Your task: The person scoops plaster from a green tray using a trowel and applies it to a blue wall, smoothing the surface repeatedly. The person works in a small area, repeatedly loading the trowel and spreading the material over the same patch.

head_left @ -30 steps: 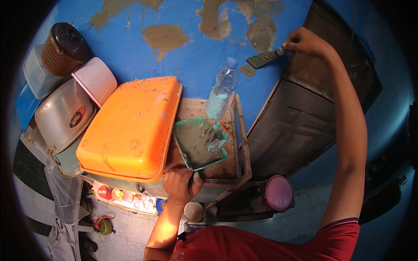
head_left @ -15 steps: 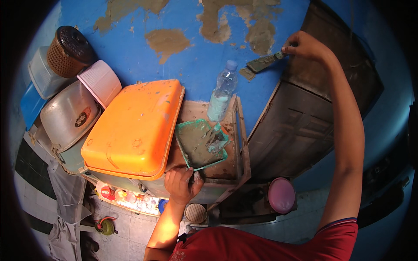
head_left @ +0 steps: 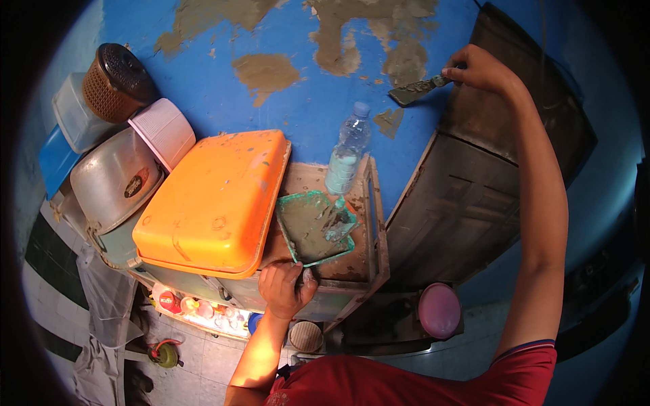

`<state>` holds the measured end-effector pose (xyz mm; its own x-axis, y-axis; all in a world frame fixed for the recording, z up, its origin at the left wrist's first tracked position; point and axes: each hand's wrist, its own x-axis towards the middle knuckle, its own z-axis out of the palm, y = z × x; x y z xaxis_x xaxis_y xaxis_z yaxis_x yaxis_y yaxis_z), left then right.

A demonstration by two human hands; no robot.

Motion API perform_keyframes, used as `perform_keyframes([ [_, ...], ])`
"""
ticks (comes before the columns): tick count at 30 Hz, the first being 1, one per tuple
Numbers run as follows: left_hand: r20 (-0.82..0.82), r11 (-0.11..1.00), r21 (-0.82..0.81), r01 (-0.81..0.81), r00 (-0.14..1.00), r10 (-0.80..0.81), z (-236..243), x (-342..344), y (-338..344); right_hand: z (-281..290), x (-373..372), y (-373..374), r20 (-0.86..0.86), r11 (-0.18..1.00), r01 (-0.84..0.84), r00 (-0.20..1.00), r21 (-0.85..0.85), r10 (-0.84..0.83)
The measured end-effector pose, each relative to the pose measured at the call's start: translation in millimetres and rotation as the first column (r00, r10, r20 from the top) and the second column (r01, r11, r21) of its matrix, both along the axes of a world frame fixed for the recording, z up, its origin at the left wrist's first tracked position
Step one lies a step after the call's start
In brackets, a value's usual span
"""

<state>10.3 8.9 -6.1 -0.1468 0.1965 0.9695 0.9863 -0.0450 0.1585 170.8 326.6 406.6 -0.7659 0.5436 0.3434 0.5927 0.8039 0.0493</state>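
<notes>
My right hand (head_left: 477, 70) is closed around the handle of a putty knife (head_left: 414, 91), whose mortar-smeared blade points left at the blue wall (head_left: 311, 115). Just below the blade, a small grey-brown mortar patch (head_left: 388, 123) sticks to the wall. My left hand (head_left: 287, 287) is closed at the near corner of a shallow green tray (head_left: 287, 241), its fingers pinching the rim. Wet grey mortar (head_left: 308, 227) covers the tray's bottom, with a heap of it toward the right side. Behind the tray stands a plastic bottle (head_left: 345, 152) of pale bluish liquid.
The tray rests on a wooden cabinet (head_left: 276, 254), beside a large upturned orange basin (head_left: 206, 203). A metal pot (head_left: 112, 179), a pink tub (head_left: 162, 132) and a brown basket (head_left: 118, 84) are piled left. Dark wooden panels (head_left: 460, 196) lean at right, above a pink round lid (head_left: 439, 310).
The putty knife has moved up and right off the wall, leaving the small mortar patch showing below it. My left hand keeps its grip on the tray; the view has shifted slightly.
</notes>
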Motion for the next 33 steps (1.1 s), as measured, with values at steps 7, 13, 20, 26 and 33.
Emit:
perform_keyframes([
  [7, -0.007, 1.000, 0.001, 0.020, 1.000, -0.020, 0.1, -2.4, 1.4, -51.6, -24.4, 17.2, 0.084, 0.990, -0.072, 0.995, 0.124, 0.062],
  [13, -0.001, 1.000, 0.001, 0.010, 1.000, -0.010, -1.6, -0.3, -0.5, -6.0, -5.0, 5.0, -0.052, 0.996, -0.012, 0.999, 0.085, 0.016],
  [20, -0.011, 1.000, 0.012, 0.015, 1.000, -0.015, 3.9, -0.2, 1.4, -28.0, -1.5, 27.1, 0.039, 0.989, -0.138, 0.990, 0.048, 0.136],
  [26, -0.021, 1.000, 0.013, 0.026, 0.999, -0.026, 4.5, 0.1, 1.8, -59.0, -7.0, 29.4, -0.001, 0.997, -0.009, 1.000, 0.071, 0.009],
  [33, -0.015, 1.000, 0.010, 0.011, 1.000, -0.010, 3.1, 1.8, 0.5, 7.3, 23.4, 3.6, -0.122, 0.999, -0.008, 0.993, -0.051, 0.002],
])
